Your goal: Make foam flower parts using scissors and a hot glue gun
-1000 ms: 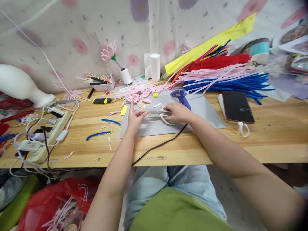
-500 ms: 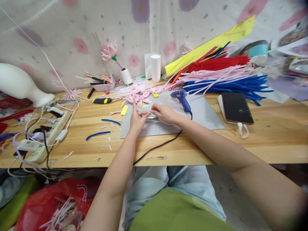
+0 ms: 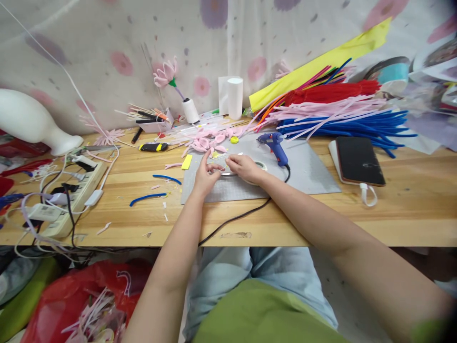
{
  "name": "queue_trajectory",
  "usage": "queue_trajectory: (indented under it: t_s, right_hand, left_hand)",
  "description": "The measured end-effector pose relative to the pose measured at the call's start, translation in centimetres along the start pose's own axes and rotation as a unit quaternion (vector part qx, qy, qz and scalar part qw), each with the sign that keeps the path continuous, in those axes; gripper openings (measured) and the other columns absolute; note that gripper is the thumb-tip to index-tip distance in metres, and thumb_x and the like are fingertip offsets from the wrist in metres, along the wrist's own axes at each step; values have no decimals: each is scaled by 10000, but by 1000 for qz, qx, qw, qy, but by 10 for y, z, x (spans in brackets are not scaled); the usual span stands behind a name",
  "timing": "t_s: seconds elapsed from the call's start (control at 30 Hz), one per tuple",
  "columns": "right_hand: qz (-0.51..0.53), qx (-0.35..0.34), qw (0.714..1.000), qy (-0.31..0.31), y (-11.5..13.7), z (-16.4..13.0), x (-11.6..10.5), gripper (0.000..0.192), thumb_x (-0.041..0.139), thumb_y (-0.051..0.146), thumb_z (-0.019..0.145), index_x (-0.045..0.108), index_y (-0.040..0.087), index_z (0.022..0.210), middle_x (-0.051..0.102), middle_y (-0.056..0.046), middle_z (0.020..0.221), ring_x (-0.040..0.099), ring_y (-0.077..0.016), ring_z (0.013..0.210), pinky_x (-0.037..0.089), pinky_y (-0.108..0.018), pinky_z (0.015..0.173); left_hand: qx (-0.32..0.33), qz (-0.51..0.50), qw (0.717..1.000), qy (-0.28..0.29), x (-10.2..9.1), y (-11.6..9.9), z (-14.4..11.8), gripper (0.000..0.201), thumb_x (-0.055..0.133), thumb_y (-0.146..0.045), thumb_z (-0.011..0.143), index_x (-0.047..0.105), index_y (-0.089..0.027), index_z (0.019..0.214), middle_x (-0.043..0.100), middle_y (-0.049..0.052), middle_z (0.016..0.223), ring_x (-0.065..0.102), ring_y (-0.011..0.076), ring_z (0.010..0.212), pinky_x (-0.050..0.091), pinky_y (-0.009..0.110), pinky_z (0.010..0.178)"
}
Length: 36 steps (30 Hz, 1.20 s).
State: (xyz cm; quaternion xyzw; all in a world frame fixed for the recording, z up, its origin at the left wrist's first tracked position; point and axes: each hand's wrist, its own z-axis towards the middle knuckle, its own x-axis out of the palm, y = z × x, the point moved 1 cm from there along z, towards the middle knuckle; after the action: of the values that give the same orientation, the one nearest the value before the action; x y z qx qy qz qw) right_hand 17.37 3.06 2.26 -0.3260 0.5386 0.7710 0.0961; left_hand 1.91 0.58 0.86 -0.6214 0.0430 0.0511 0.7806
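My left hand [image 3: 207, 175] is over the grey cutting mat [image 3: 303, 174], index finger stretched forward, thumb and other fingers curled toward each other. Close to its right, my right hand [image 3: 245, 169] has its fingers pinched together. Whatever the fingertips hold is too small to make out. A pale loop, apparently a scissors handle [image 3: 263, 166], shows beside my right hand, with a shiny metal strip below the fingertips; whether that hand grips it, I cannot tell. Pink fuzzy petals [image 3: 205, 143] lie just beyond my left hand. A blue glue gun [image 3: 274, 146] rests on the mat to the right.
Bundles of blue [image 3: 342, 126], pink and red pipe cleaners lie at the back right. A black phone-like device [image 3: 360, 159] lies right of the mat. At left are a utility knife [image 3: 153, 147] and a cabled power strip [image 3: 76, 200]. A pink flower [image 3: 166, 74] stands in a spool.
The fingertips have drawn slightly apart, and the pale loop beside my right hand shows more. The whole view has shifted a little; the things on the table lie as before.
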Motion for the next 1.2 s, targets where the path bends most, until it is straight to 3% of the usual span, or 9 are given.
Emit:
queue_trajectory:
  t_s: [0.2,0.37,0.47,0.57,0.7,0.83,1.03,1.2]
  right_hand:
    - [75,25,997,25,0,-3,-1,401,383,442,839,437,183,538,445,43,453,394,-78,459,318,-229,530]
    - [147,50,986,58,6,-6,0,419,411,501,829,441,184,557,454,39,433,389,-74,396,312,-216,454]
    - [172,83,980,63,3,-5,-1,480,318,557,861,449,183,591,472,17,461,418,-81,400,332,-216,453]
    - [125,43,990,45,1,-4,-2,476,245,530,893,464,182,653,495,9,536,454,-92,481,369,-224,532]
    - [-8,-47,998,38,4,-5,-1,295,327,398,883,495,183,769,568,-14,716,498,-124,661,366,-242,652]
    - [-72,-41,996,23,6,-5,3,282,331,343,877,529,181,756,604,-36,750,502,-134,682,335,-239,653]
    - [-52,2,999,9,4,-4,3,331,355,357,867,530,176,654,562,-5,601,480,-116,590,311,-235,596]
    - [67,37,996,38,6,-5,2,429,337,478,875,469,185,591,488,27,480,444,-96,470,333,-230,554]
  left_hand:
    - [-21,-87,996,2,5,8,2,659,640,-195,673,421,-174,1294,657,-23,685,629,136,724,437,305,784]
    - [-18,-70,997,0,10,3,1,684,712,-224,640,448,-160,1267,653,-12,702,610,122,712,436,286,774]
    - [-29,-83,996,-7,9,0,0,690,721,-215,632,447,-177,1264,650,-20,690,619,123,720,439,286,782]
    - [-43,-94,995,-7,8,0,0,711,729,-217,624,438,-176,1271,650,-21,684,630,126,722,444,288,787]
    - [-54,-110,992,6,8,1,0,734,721,-212,627,419,-162,1294,649,-31,674,629,116,707,449,292,802]
    - [-65,-116,991,19,6,2,1,668,692,-220,662,449,-179,1282,653,-34,651,637,124,712,451,302,811]
    - [-72,-114,991,9,7,2,2,638,706,-251,657,483,-169,1249,655,-23,643,648,140,703,458,312,807]
    - [-55,-124,991,16,8,-1,1,705,708,-194,637,436,-178,1288,647,-42,651,632,112,692,452,291,801]
